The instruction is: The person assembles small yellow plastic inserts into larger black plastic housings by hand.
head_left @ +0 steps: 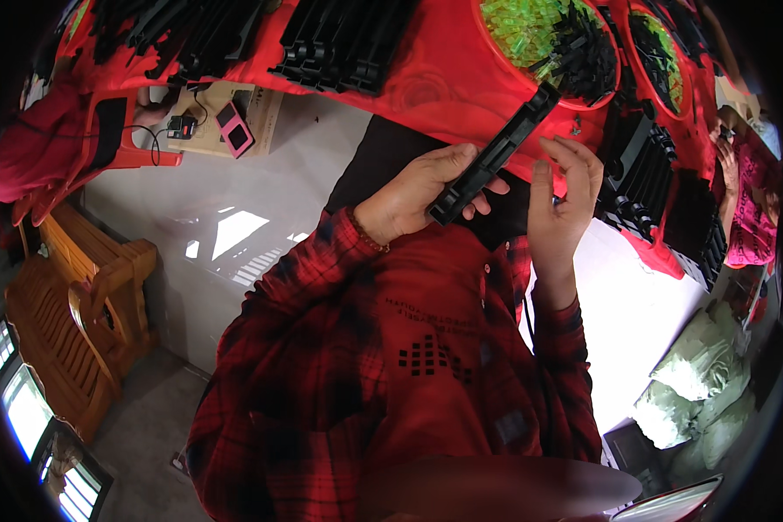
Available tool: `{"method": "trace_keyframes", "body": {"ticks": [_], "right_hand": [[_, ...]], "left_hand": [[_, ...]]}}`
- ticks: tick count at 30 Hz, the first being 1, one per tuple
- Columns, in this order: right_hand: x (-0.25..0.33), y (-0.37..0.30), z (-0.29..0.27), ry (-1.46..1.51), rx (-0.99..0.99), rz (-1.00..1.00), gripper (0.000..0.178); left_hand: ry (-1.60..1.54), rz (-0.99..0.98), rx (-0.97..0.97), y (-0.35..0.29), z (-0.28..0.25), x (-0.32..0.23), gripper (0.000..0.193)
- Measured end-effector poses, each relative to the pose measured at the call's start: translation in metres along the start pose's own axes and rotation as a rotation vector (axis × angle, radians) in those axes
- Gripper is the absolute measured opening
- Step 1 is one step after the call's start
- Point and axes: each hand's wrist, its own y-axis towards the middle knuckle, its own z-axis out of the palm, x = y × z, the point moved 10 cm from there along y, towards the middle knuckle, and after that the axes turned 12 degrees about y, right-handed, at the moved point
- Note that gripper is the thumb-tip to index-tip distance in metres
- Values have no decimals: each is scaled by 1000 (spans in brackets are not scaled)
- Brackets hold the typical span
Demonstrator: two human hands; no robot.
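Note:
My left hand (413, 193) is closed around a long, narrow black plastic part (496, 155), which slants up and to the right at the edge of the red-covered table (435, 96). Ridges and notches run along it. Just right of the part, my right hand (565, 196) is raised with its fingers curved and apart, and nothing shows in it. Beyond the part's far end stands a round bowl (619, 63) of yellow-green clear pieces and small black pieces. Similar long black parts (348, 43) lie together at the far side.
A second bowl (689, 97) sits further right. More black parts (639, 174) are stacked on the table's right side. A co-worker in pink (751, 213) is at the far right, another person (39, 143) at the left. A wooden bench (65, 335) and white bags (696, 374) stand around me.

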Motion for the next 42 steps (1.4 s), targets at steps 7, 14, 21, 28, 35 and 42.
{"method": "trace_keyframes", "body": {"ticks": [7,14,21,28,35,42], "right_hand": [[-1,-3,-1,51,5,6,25],[7,-5,17,-25,113,7,37],[2,-4,37,-282,261,40,60],[-10,-5,47,-274,327,125,57],[-13,-6,51,-267,359,176,57],[-12,-8,51,-254,327,119,56]], "left_hand": [[-18,5,17,3,1,4,52],[-83,32,-10,5,-6,11,41],[-64,46,-129,5,-4,10,34],[-66,77,-90,7,-5,12,32],[-17,75,-105,4,-8,15,25],[-124,40,-172,4,-11,15,23]]}}
